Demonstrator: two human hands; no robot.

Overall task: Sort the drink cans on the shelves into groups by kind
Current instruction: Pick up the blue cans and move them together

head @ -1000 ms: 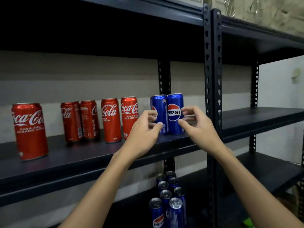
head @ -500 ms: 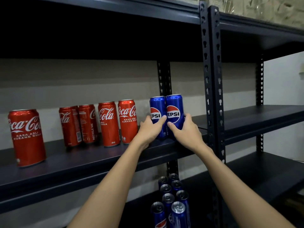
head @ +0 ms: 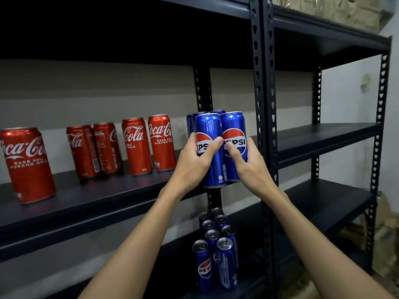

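Pepsi cans sit at the centre of the frame: two blue ones side by side, touching, each gripped by one of the hands. The left hand (head: 192,167) curls round the left Pepsi can (head: 210,152) from its left side, thumb across the logo. The right hand (head: 248,165) wraps the right Pepsi can (head: 234,134) from its right side, thumb on the logo too, so both thumbs nearly meet between the cans. The bottoms of the held cans show in front of the edge of the middle shelf (head: 86,203); whether they rest on it I cannot tell. Just behind them more blue cans (head: 191,124) stand on that shelf. Left of centre four red Coca-Cola cans (head: 136,145) stand upright in a row, and a fifth Coca-Cola can (head: 28,165) stands apart at the left edge of the frame. Lower centre, a cluster of Pepsi cans (head: 216,251) stands on the lower shelf (head: 323,203).
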